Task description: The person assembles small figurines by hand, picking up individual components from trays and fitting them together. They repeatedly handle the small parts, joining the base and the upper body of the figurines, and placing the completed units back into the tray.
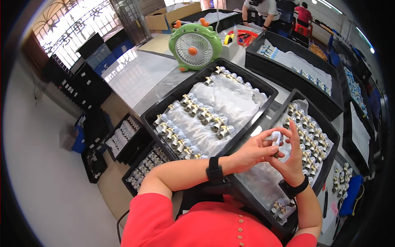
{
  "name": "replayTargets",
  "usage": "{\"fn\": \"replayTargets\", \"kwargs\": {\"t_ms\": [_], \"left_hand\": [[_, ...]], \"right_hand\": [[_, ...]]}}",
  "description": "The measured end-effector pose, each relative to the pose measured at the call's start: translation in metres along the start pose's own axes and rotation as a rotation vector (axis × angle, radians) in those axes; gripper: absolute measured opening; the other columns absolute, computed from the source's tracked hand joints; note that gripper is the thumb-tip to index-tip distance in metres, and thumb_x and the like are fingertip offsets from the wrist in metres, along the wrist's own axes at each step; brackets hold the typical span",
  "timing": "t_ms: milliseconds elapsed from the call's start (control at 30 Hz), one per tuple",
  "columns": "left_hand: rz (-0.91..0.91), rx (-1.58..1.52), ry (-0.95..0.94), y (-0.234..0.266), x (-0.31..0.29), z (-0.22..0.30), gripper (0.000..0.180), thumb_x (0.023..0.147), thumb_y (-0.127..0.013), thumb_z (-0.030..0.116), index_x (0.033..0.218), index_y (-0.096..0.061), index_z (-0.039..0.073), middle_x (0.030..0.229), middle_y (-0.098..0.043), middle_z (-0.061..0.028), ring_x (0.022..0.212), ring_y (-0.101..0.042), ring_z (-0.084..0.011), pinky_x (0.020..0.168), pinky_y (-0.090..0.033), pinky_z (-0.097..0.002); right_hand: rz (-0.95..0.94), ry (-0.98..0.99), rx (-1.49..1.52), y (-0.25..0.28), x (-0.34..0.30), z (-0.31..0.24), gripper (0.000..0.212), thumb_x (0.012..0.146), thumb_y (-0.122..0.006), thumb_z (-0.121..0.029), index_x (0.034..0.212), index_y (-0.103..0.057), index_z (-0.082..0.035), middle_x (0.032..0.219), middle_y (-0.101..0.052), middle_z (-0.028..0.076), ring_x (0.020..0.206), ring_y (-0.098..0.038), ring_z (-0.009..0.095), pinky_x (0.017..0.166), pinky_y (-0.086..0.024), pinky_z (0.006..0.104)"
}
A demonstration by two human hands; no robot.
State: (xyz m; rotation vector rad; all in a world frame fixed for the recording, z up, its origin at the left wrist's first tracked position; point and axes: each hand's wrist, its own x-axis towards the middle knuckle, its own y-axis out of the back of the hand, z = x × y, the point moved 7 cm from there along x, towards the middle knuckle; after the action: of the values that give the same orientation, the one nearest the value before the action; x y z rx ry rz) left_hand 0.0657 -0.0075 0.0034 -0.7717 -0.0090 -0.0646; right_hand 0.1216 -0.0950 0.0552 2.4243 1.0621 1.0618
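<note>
A small figurine (276, 138) with a pale, whitish-lilac top is held up over the right-hand tray. My left hand (257, 151) pinches it between thumb and fingers, which partly cover it. Close beside it, my right hand (292, 160) has its index finger stretched upward and its thumb reaching toward the figurine's lower end; whether the thumb touches it I cannot tell. Beneath my hands, the black tray (334, 132) holds rows of similar figurines (312, 144) on thin white sheeting. More lie in its near corner. Each wrist wears a black band.
Left of my hands, another black tray (148, 119) holds figurine rows on white sheeting. Beyond it stands a green animal-shaped fan (195, 46). Further trays (288, 61) line the right. Loose figurines (342, 179) and a blue pouch (352, 195) lie at right. A co-worker (263, 14) works at the back.
</note>
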Motion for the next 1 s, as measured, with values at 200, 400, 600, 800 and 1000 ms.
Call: {"fn": "replayTargets", "kwargs": {"t_ms": [200,400,600,800,1000], "left_hand": [[0.003,0.001,-0.019,0.0002,-0.0013,0.0021,0.061,0.092,-0.059,0.019,0.143,-0.026,0.01,0.123,-0.053,-0.007,0.104,-0.058,-0.0186,0.086,-0.049,-0.0318],[0.002,-0.009,0.0,0.0031,0.0023,-0.0027,0.058,0.093,-0.057,0.02,0.142,-0.027,0.01,0.123,-0.053,-0.0063,0.103,-0.058,-0.0171,0.085,-0.05,-0.0314],[-0.006,0.01,-0.017,0.0012,0.0009,0.0024,0.052,0.095,-0.054,0.025,0.14,-0.033,0.011,0.124,-0.053,-0.0042,0.104,-0.058,-0.0166,0.083,-0.05,-0.0306],[-0.021,0.01,-0.029,0.005,0.0027,0.0014,0.046,0.096,-0.052,0.023,0.138,-0.037,0.01,0.125,-0.052,-0.0038,0.104,-0.059,-0.0171,0.081,-0.052,-0.0298],[-0.024,-0.012,-0.054,0.0028,0.0009,0.0056,0.044,0.095,-0.054,0.022,0.134,-0.04,0.009,0.119,-0.053,-0.004,0.103,-0.059,-0.0182,0.081,-0.052,-0.0303]], "right_hand": [[-0.008,-0.002,-0.06,-0.0018,0.0015,-0.0001,0.1,0.061,-0.08,-0.007,0.143,-0.023,-0.009,0.123,-0.053,0.01,0.107,-0.054,0.022,0.089,-0.041,0.0344],[0.001,-0.026,-0.052,-0.0009,-0.0011,0.0051,0.103,0.061,-0.082,-0.01,0.144,-0.022,-0.008,0.122,-0.054,0.01,0.107,-0.054,0.022,0.088,-0.041,0.0345],[0.003,-0.004,-0.061,-0.0027,-0.0013,0.002,0.102,0.06,-0.082,-0.01,0.144,-0.024,-0.008,0.121,-0.055,0.01,0.107,-0.054,0.023,0.088,-0.041,0.0349],[0.008,0.013,-0.053,-0.0026,-0.0009,-0.0007,0.101,0.06,-0.082,-0.009,0.143,-0.026,-0.008,0.121,-0.055,0.01,0.107,-0.054,0.023,0.087,-0.042,0.0352],[0.01,-0.007,-0.047,-0.0044,-0.002,-0.0033,0.1,0.06,-0.082,-0.008,0.143,-0.026,-0.008,0.122,-0.054,0.01,0.108,-0.054,0.023,0.087,-0.042,0.0348]]}}
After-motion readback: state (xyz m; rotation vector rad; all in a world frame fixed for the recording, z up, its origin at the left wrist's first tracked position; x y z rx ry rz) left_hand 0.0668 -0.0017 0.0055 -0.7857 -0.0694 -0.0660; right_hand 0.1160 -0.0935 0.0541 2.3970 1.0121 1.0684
